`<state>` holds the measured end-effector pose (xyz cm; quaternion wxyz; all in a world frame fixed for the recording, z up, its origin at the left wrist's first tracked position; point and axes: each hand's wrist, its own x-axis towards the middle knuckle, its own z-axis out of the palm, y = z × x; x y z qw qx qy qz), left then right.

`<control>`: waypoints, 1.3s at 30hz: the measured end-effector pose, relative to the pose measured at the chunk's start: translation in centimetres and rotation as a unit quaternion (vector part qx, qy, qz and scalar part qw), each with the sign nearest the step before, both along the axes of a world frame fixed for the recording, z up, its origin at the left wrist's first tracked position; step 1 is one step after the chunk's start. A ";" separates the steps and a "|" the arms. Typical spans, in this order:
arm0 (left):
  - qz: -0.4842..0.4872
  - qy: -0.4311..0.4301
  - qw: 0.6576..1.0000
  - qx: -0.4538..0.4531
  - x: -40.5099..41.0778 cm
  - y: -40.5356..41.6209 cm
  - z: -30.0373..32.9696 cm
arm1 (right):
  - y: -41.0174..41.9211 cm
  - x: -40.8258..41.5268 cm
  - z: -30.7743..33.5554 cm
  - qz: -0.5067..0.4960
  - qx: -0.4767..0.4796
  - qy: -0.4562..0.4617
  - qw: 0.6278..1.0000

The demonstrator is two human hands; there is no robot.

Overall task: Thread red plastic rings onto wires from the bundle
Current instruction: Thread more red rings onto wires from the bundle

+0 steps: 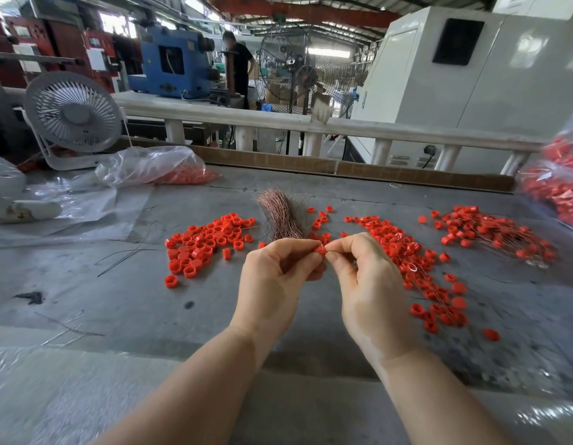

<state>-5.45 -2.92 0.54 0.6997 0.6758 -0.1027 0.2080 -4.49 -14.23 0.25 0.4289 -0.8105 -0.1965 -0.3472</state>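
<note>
A small red plastic ring (320, 250) sits between our two hands, raised above the grey worktable (124, 303) near its middle. Our left hand (275, 277) pinches it between thumb and fingertips, the other fingers curled. Our right hand (362, 277) meets it from the right with thumb and forefinger closed together; we judge they hold a fine wire, but it is too thin to see there.

We judge the step in hand to be the threading itself, the wire end going into the ring's hole. The next move calls for a steady ring and a straight wire end, then a pull through.

Just beyond the hands lies the bundle of thin copper-coloured wires (280, 216), upright and fanned at its far end. A heap of loose red rings (204, 244) lies to the left, and a wider scatter of red rings with fine wires among them (413, 261) to the right, with another heap (490, 232) far right. A clear plastic bag of red rings (159, 168) and a white desk fan (73, 117) stand far left. Nothing blocks the hands; stray dark wires (124, 255) lie well to the left.
</note>
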 end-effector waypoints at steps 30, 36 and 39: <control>-0.189 0.156 0.924 -0.293 0.5 0.8 -0.1 | 0.0 -0.4 0.6 0.057 0.101 -0.020 0.993; -0.223 0.178 0.896 -0.340 0.2 1.1 0.5 | -0.2 -0.2 0.6 0.018 0.116 -0.024 0.993; -0.227 0.182 0.890 -0.352 0.2 1.2 0.6 | -0.2 -0.3 0.6 0.014 0.108 -0.035 0.993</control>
